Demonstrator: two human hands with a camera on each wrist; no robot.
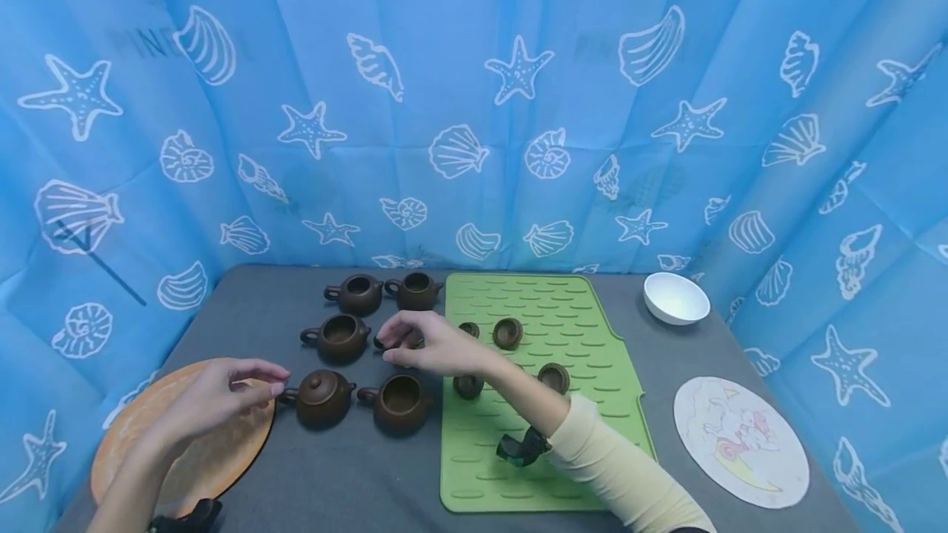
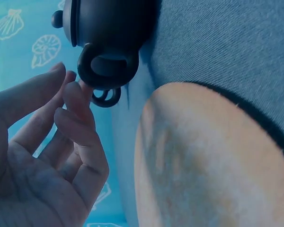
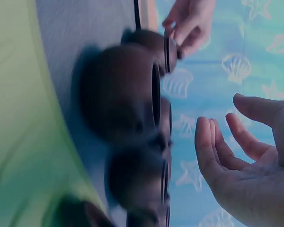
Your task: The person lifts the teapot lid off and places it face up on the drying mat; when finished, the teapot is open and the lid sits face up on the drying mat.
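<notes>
Several small brown teapots stand on the grey table [image 1: 333, 475]. The nearest left one, a lidded teapot [image 1: 322, 397] [image 2: 109, 23] [image 3: 154, 45], has its handle [image 2: 106, 68] toward my left hand [image 1: 270, 381] [image 2: 68, 94]. That hand's fingers are loosely bent, their tips right at the handle, holding nothing. An open teapot [image 1: 400, 403] [image 3: 118, 94] stands beside it. My right hand [image 1: 392, 344] [image 3: 227, 132] hovers over the middle row with relaxed fingers and an empty palm, partly hiding another pot. Several lids [image 1: 508, 333] lie on the green mat [image 1: 592, 352].
An orange round tray [image 1: 207, 459] lies under my left forearm. A white bowl [image 1: 676, 298] sits at the back right and a round patterned plate [image 1: 741, 442] at the front right. Blue seashell curtains close in the table on three sides.
</notes>
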